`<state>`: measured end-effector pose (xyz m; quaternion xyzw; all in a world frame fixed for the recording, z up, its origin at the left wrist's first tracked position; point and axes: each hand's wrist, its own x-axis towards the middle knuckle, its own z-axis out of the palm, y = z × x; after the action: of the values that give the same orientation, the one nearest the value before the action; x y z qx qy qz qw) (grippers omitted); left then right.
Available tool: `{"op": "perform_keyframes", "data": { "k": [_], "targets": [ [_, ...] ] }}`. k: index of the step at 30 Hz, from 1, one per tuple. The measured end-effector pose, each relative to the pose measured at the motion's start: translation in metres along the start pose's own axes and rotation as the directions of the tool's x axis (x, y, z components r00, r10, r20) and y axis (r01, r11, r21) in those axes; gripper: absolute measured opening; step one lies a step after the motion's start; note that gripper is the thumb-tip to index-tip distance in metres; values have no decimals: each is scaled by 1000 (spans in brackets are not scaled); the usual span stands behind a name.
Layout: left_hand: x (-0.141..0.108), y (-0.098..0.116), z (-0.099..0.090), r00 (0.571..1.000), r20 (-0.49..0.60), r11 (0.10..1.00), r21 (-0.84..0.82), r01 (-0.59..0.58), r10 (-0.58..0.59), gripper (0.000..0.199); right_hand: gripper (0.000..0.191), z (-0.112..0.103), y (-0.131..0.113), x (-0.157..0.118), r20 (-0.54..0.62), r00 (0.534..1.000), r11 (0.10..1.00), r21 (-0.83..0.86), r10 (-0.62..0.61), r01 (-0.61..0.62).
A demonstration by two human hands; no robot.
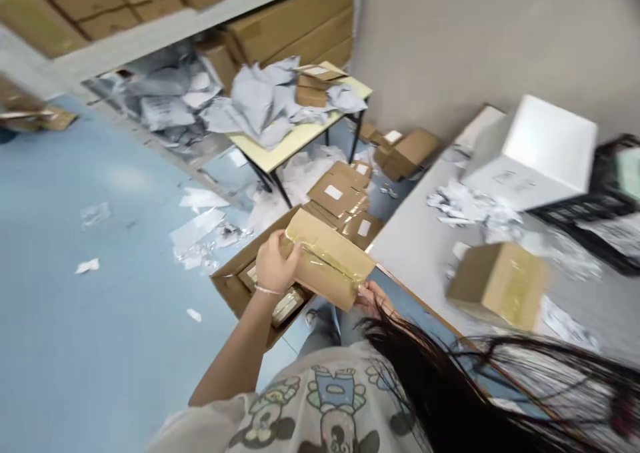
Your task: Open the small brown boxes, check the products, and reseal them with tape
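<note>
A flat brown cardboard box with shiny tape along its seam is held between both hands. My left hand grips its left end, with the thumb on top and the fingers round the edge. At the lower right end my right hand holds the box's corner, partly hidden behind it and by dark hair. Beneath the left hand stands an open carton with smaller taped boxes inside. On the grey table to the right lies another taped cardboard box.
Beyond are cardboard parcels on the floor and a small yellow table heaped with grey mailer bags. A white box and crumpled paper sit on the grey table. Paper scraps litter the blue floor. Shelves hold boxes.
</note>
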<state>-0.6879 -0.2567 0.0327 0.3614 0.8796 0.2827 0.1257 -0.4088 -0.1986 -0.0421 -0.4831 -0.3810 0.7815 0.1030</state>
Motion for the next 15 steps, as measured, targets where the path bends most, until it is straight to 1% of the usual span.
{"op": "perform_keyframes", "data": {
  "k": [1,2,3,4,5,6,8,10,12,14,15],
  "targets": [
    [8,32,-2,993,40,994,23,-109,108,46,37,-8,-2,-26,1,1000,990,140,-1,1],
    [14,65,1,973,95,976,39,-214,210,49,32,-16,-4,-49,7,1000,962,274,-5,3],
    [20,99,10,940,157,949,45,-313,303,51,28,-25,-5,-69,13,1000,922,387,-16,10],
    [24,132,23,894,222,912,43,-407,388,52,25,-36,-7,-86,16,999,882,471,-34,22],
    [26,166,39,839,287,870,36,-491,462,53,23,-47,-9,-99,6,998,842,538,-58,45],
    [28,199,59,784,344,829,29,-558,516,53,21,-58,-11,-109,-6,997,804,591,-80,68],
    [30,261,105,682,456,760,18,-649,571,52,21,-82,-17,-117,-19,994,736,670,-111,95],
    [30,316,157,606,549,717,18,-697,576,55,21,-106,-23,-114,-33,992,673,732,-125,109],
    [29,361,208,538,627,683,12,-730,564,57,20,-130,-30,-104,-48,991,614,781,-122,114],
    [25,396,253,490,693,681,-2,-732,528,60,20,-154,-36,-93,-59,992,562,819,-110,112],
    [23,410,273,478,718,689,-3,-725,506,60,20,-166,-39,-89,-61,993,544,832,-103,108]
  ]
}}
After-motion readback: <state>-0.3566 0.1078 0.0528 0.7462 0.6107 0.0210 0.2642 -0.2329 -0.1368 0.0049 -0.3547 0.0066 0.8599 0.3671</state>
